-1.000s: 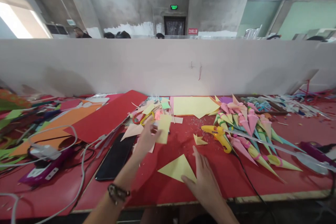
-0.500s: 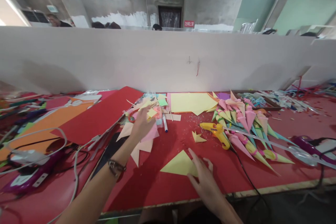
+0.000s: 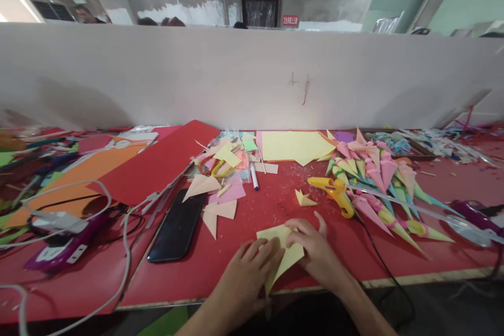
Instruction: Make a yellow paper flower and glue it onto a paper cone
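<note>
A pale yellow sheet of paper is held between both hands near the front edge of the table. My left hand grips its left side, fingers curled over it. On the upper right side of the same sheet, my right hand pinches it with thumb and bent fingers, one finger sticking up. Just beyond the hands lies a small pointed yellow paper piece. A yellow glue gun rests to its right.
Paper cones in pink, green and yellow are heaped at the right. Left of the hands lie a black phone, paper scraps, a marker and a large red sheet. White cables cross the left side. A white partition stands behind.
My left hand has come back from the scrap pile to the yellow paper and taken hold of it. My right hand has closed on the sheet, which is now turned and partly lifted.
</note>
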The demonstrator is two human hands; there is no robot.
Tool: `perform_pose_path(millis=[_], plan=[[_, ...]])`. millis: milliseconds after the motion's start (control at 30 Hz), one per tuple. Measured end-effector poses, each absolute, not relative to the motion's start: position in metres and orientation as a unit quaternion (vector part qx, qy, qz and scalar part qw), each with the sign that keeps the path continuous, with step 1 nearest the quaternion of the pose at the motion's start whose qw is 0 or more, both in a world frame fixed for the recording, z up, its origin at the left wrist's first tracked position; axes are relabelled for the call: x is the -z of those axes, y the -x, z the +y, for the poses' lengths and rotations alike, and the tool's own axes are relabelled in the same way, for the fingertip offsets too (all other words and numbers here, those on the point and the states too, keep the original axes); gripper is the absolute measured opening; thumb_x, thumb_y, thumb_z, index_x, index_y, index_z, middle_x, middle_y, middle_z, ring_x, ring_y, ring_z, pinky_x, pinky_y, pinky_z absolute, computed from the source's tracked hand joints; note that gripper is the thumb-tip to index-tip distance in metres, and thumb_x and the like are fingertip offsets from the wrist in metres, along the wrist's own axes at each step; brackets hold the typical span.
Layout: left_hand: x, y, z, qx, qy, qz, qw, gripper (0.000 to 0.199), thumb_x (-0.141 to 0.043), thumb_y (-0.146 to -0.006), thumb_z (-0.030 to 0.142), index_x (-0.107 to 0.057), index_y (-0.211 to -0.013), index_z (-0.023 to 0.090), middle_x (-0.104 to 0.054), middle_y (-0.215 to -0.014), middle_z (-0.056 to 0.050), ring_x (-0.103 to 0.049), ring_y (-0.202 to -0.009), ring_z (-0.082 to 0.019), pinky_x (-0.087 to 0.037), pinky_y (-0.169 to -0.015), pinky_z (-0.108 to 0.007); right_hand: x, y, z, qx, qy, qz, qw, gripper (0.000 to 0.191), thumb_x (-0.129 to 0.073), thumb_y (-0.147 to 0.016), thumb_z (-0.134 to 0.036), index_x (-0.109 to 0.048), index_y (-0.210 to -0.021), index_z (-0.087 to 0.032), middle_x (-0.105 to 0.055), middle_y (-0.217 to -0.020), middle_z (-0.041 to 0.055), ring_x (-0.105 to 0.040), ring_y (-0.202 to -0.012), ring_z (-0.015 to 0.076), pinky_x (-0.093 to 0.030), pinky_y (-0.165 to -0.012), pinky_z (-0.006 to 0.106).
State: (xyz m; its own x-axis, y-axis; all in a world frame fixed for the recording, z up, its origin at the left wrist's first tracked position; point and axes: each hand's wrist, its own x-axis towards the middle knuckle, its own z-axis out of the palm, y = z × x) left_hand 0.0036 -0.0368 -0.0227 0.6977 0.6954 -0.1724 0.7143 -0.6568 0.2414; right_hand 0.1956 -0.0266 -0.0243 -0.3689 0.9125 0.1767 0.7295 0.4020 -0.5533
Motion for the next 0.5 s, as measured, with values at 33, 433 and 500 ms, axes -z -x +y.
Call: perform_pose_path(millis=[33, 433, 500], plan=[[0.025, -0.008, -0.041, 0.036, -0.905, 0.404, 0.131, 0.073, -0.058, -0.07, 0.031, -0.022, -0.133, 0.026, -0.033, -0.136, -0.007, -0.034, -0.118, -0.027, -0.028, -0.097, -0.043, 0.024, -0.198, -0.029, -0.178, 0.506, -0.814, 0.223, 0.027, -0.047, -0.064, -0.006, -0.059, -0.078, -0.025, -0.055, -0.112, 0.0015, -0.047, -0.107, 0.0197, -0.001, -0.098, 0.051], [0.01, -0.013, -0.043, -0.009, -0.893, 0.431, 0.129, 0.032, -0.048, -0.08, 0.024, -0.047, -0.111, 0.032, -0.057, -0.101, 0.001, -0.051, -0.088, -0.018, -0.041, -0.075, -0.032, 0.026, -0.22, -0.048, -0.235, 0.475, -0.819, 0.219, 0.032, -0.046, -0.073, -0.006, -0.064, -0.09, -0.026, -0.061, -0.093, 0.0031, -0.054, -0.09, 0.0154, -0.04, -0.082, 0.029], [0.012, -0.01, -0.039, -0.035, -0.889, 0.434, 0.143, 0.026, -0.047, -0.081, 0.023, -0.052, -0.106, 0.031, -0.059, -0.097, 0.002, -0.053, -0.086, -0.017, -0.041, -0.072, -0.03, 0.025, -0.22, -0.045, -0.266, 0.473, -0.808, 0.23, 0.022, -0.047, -0.077, -0.013, -0.064, -0.084, -0.024, -0.06, -0.086, 0.0023, -0.054, -0.082, 0.0138, -0.041, -0.074, 0.025]])
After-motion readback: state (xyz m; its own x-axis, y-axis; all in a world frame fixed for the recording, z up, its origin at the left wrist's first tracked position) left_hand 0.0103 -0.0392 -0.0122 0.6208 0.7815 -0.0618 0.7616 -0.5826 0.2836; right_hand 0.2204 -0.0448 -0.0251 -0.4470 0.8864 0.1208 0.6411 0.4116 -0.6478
